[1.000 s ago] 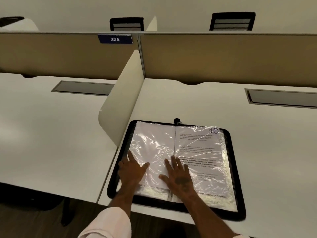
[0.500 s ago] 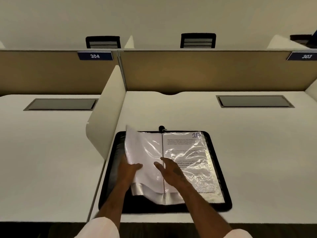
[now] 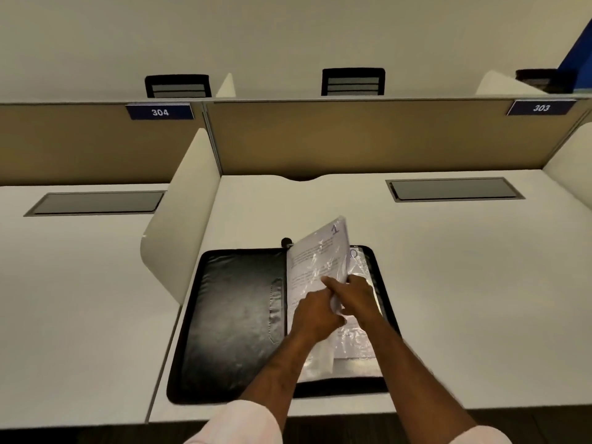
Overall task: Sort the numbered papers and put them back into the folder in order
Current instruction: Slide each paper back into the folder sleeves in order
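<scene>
Folder (image 3: 237,315), black, leather-look, lay open flat on the white desk (image 3: 448,283). A bundle of clear plastic sleeves holding printed white papers (image 3: 315,257) stood tilted up from the spine over the right half, its front sheet marked "1" at the top corner. The left hand (image 3: 315,317) gripped the bundle's lower part, fingers curled into it. The right hand (image 3: 360,296), touching the left, pinched the bundle: one digit stretched across the front sheet, the others hidden behind.
</scene>
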A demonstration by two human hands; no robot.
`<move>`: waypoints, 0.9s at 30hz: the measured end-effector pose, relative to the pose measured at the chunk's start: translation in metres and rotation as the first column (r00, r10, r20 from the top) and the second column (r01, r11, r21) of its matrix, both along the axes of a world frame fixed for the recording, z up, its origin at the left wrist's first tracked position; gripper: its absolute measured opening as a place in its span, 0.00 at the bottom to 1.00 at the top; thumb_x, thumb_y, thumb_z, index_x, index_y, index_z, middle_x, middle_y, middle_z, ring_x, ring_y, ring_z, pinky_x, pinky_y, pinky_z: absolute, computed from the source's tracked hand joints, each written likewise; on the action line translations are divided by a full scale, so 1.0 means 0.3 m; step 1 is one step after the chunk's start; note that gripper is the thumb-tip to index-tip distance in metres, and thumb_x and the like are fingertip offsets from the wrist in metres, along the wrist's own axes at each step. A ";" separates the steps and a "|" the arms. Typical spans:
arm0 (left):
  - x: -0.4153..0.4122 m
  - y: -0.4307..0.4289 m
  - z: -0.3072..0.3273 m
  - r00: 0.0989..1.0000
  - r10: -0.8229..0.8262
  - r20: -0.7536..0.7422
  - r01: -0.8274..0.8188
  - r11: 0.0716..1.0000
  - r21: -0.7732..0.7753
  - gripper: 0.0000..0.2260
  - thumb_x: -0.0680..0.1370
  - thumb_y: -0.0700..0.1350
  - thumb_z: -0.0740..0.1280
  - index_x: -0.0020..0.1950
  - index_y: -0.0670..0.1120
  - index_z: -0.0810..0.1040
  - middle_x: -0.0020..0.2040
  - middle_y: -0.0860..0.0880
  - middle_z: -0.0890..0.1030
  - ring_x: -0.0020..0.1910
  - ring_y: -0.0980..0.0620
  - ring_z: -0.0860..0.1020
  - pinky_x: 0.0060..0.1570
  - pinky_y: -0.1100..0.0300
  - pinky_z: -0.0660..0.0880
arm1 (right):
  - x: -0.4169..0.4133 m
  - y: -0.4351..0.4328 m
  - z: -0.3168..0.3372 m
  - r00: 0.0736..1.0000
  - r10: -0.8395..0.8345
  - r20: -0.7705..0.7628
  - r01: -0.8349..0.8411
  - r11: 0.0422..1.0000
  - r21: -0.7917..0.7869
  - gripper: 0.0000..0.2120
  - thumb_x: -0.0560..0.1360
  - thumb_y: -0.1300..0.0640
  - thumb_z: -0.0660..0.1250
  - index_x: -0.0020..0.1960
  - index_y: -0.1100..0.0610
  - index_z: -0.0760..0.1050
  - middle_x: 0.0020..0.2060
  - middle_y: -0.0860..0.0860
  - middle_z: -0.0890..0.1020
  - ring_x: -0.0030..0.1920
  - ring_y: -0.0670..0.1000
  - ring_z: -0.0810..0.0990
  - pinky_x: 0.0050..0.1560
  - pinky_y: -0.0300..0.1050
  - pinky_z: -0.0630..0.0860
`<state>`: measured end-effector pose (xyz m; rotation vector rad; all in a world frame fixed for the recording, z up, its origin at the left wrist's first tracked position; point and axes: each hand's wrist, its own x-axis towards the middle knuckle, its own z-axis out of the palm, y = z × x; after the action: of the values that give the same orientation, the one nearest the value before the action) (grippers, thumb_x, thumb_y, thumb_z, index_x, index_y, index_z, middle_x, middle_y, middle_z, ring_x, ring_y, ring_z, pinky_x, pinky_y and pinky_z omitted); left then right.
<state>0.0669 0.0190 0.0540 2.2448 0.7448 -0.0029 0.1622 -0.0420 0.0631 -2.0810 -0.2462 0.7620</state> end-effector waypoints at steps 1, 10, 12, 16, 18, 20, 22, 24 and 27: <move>0.015 -0.017 -0.017 0.999 -0.043 -0.024 0.043 0.999 -0.022 0.28 0.68 0.51 0.77 0.66 0.48 0.75 0.58 0.47 0.82 0.53 0.48 0.81 0.54 0.53 0.78 | 0.026 -0.021 -0.022 1.000 -0.004 0.004 0.004 0.999 -0.036 0.20 0.67 0.46 0.74 0.52 0.57 0.78 0.44 0.54 0.84 0.44 0.54 0.83 0.46 0.54 0.83; 0.000 0.040 -0.147 0.997 0.008 -0.080 -0.007 1.000 0.015 0.33 0.76 0.67 0.62 0.76 0.51 0.64 0.78 0.51 0.61 0.76 0.51 0.60 0.72 0.55 0.60 | 0.110 -0.160 -0.126 0.988 0.073 0.136 -0.049 0.983 -0.176 0.19 0.70 0.64 0.71 0.60 0.60 0.74 0.54 0.58 0.80 0.53 0.57 0.79 0.48 0.41 0.73; -0.020 0.074 -0.192 0.979 -0.003 -0.205 0.030 0.991 0.128 0.36 0.78 0.68 0.56 0.80 0.52 0.53 0.81 0.50 0.47 0.79 0.49 0.46 0.75 0.50 0.50 | 0.110 -0.187 -0.144 0.978 0.129 0.164 -0.099 0.978 -0.183 0.31 0.72 0.63 0.71 0.72 0.58 0.65 0.63 0.57 0.76 0.61 0.58 0.76 0.52 0.39 0.68; -0.036 0.085 -0.267 0.937 -0.017 -0.349 0.098 0.972 0.216 0.38 0.78 0.70 0.50 0.80 0.53 0.39 0.79 0.47 0.33 0.78 0.46 0.33 0.75 0.43 0.41 | 0.117 -0.214 -0.198 0.876 0.366 0.315 -0.233 0.892 -0.388 0.36 0.77 0.55 0.67 0.79 0.50 0.51 0.74 0.56 0.63 0.72 0.57 0.65 0.65 0.45 0.67; -0.036 0.077 -0.294 0.931 -0.009 -0.364 0.105 0.965 0.242 0.38 0.78 0.71 0.48 0.79 0.54 0.36 0.78 0.48 0.30 0.76 0.46 0.31 0.74 0.42 0.38 | 0.121 -0.202 -0.227 0.775 0.506 0.378 -0.265 0.804 -0.532 0.34 0.79 0.51 0.61 0.79 0.46 0.48 0.77 0.57 0.54 0.75 0.58 0.58 0.68 0.51 0.68; -0.029 0.062 -0.316 0.931 0.003 -0.364 0.094 0.964 0.248 0.38 0.77 0.72 0.47 0.78 0.55 0.34 0.76 0.48 0.27 0.76 0.46 0.29 0.73 0.42 0.36 | 0.116 -0.185 -0.248 0.716 0.596 0.364 -0.327 0.747 -0.579 0.31 0.81 0.44 0.56 0.79 0.44 0.46 0.78 0.57 0.45 0.78 0.59 0.48 0.71 0.56 0.63; -0.021 0.048 -0.337 0.930 0.019 -0.366 0.082 0.962 0.260 0.39 0.77 0.72 0.46 0.78 0.55 0.33 0.76 0.48 0.26 0.75 0.46 0.28 0.72 0.42 0.34 | 0.109 -0.184 -0.281 0.688 0.661 0.299 -0.385 0.682 -0.622 0.33 0.78 0.34 0.51 0.78 0.41 0.43 0.78 0.55 0.39 0.78 0.60 0.42 0.74 0.62 0.54; -0.016 0.039 -0.352 0.926 0.025 -0.377 0.087 0.957 0.277 0.39 0.77 0.72 0.46 0.78 0.54 0.32 0.75 0.47 0.25 0.75 0.46 0.28 0.74 0.40 0.35 | 0.104 -0.195 -0.320 0.672 0.699 0.244 -0.410 0.626 -0.663 0.38 0.73 0.27 0.46 0.77 0.39 0.39 0.77 0.53 0.35 0.77 0.61 0.39 0.73 0.66 0.50; -0.015 0.038 -0.367 0.922 0.029 -0.386 0.087 0.956 0.280 0.39 0.77 0.72 0.47 0.78 0.54 0.31 0.75 0.47 0.25 0.75 0.46 0.28 0.75 0.39 0.37 | 0.110 -0.205 -0.344 0.656 0.721 0.225 -0.411 0.591 -0.694 0.40 0.70 0.25 0.42 0.77 0.39 0.36 0.77 0.53 0.34 0.77 0.61 0.37 0.73 0.68 0.49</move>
<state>0.0625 0.0304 -0.0561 2.5755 0.9723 -0.3857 0.1953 -0.1035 -0.0401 -2.8336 -1.1924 0.7218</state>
